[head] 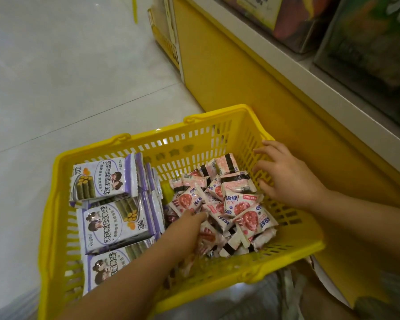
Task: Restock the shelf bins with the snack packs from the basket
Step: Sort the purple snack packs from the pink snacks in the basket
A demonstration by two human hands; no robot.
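Note:
A yellow plastic basket [194,139] stands on the floor beside the shelf. Its left half holds stacked purple-and-white seaweed roll packs [111,222]. Its right half holds a loose heap of small pink-and-white snack packs [236,202]. My left hand [189,229] is dug into the near side of the pink heap, and its fingers are hidden among the packs. My right hand [286,174] hovers with fingers spread over the heap's right edge, touching or nearly touching a pack, holding nothing.
The yellow shelf base [229,72] with a white ledge [310,72] rises to the right of the basket. Clear bins [367,42] with snacks stand on the ledge. Pale tiled floor [67,77] lies to the left.

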